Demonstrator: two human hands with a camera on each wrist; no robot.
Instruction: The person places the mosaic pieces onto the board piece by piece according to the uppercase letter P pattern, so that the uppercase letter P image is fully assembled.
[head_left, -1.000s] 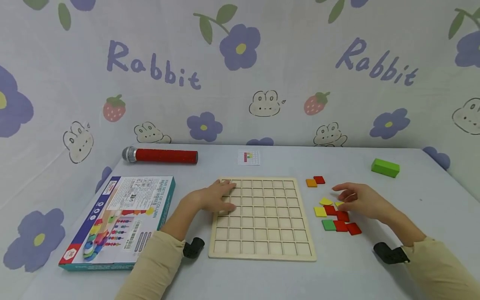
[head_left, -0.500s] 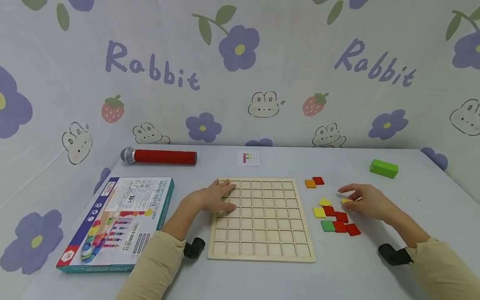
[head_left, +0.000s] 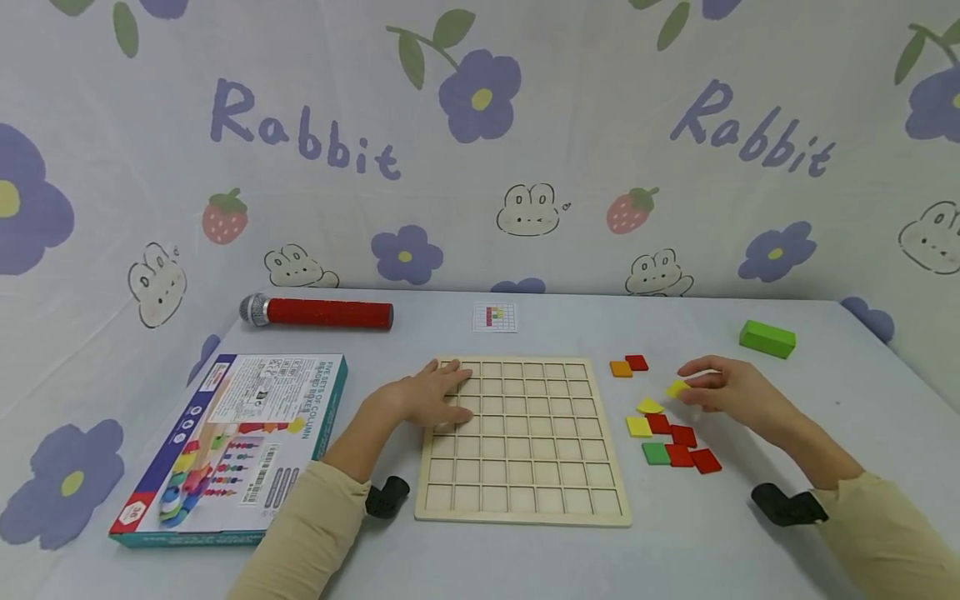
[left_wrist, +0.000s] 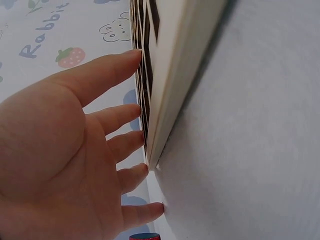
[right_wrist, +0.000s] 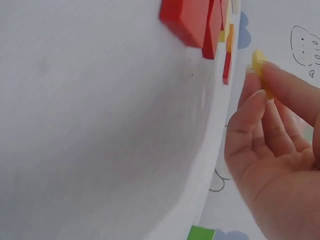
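My right hand (head_left: 738, 393) pinches a yellow square tile (head_left: 677, 388) between thumb and fingers, raised off the table; the right wrist view shows the same yellow tile (right_wrist: 258, 61) nearly edge-on. Just below it in the head view lie loose tiles: two yellow ones, a green tile (head_left: 656, 454) and several red tiles (head_left: 681, 455). My left hand (head_left: 427, 394) is spread with its fingertips on the upper left edge of a wooden grid board (head_left: 525, 442). In the left wrist view its straight fingers (left_wrist: 125, 117) touch the board's rim (left_wrist: 175, 75).
An orange tile (head_left: 621, 368) and a red tile (head_left: 637, 362) lie right of the board. Behind it is a small pattern card (head_left: 495, 317). A red microphone (head_left: 330, 313) and a flat toy box (head_left: 240, 442) are on the left, a green block (head_left: 767, 338) far right.
My right hand has lifted the yellow tile from beside the other tiles, drawn it slightly right, then moved it up and a little left. The left hand stays on the board.
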